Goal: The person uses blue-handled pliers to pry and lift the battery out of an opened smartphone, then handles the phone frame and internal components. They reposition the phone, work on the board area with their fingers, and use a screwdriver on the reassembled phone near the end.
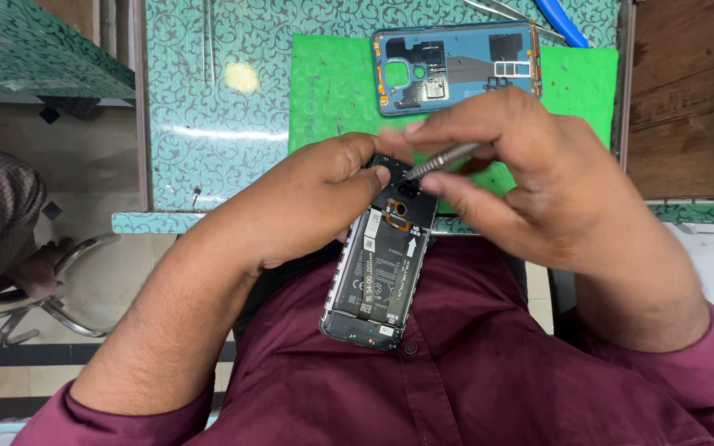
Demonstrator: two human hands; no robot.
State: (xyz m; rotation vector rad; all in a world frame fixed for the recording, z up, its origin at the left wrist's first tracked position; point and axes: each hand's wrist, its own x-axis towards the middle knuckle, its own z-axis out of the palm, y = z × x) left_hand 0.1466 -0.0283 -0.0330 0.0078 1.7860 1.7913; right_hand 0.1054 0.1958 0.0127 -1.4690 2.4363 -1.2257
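head view looking straight down: the left hand [307, 206] is wrapped around the upper end of an opened phone [382, 264], fingers curled shut on its edge, with the phone's bottom end resting against the maroon shirt [456, 388] just below the table edge. its back is off, so the battery [378, 277] and dark inner cover are showing. the right hand [539, 182] is pinched closed on a slim metal screwdriver [444, 159], tip down on the dark plate near the camera area at the phone's top. looks to me like the screw-working stage on that upper plate, though i can't make out the screw itself under the tip. next bit probably needs the tip kept square in the head and the phone held dead steady, since it's propped on a shirt rather than flat. no real container here; the nearest thing is the blue back frame [456, 66] lying open side up on the green mat [332, 91], holding only its own fitted parts as far as i can tell. can't see any loose screws anywhere. blue-handled tool [562, 23] sits at the mat's far edge on the patterned table [208, 124].
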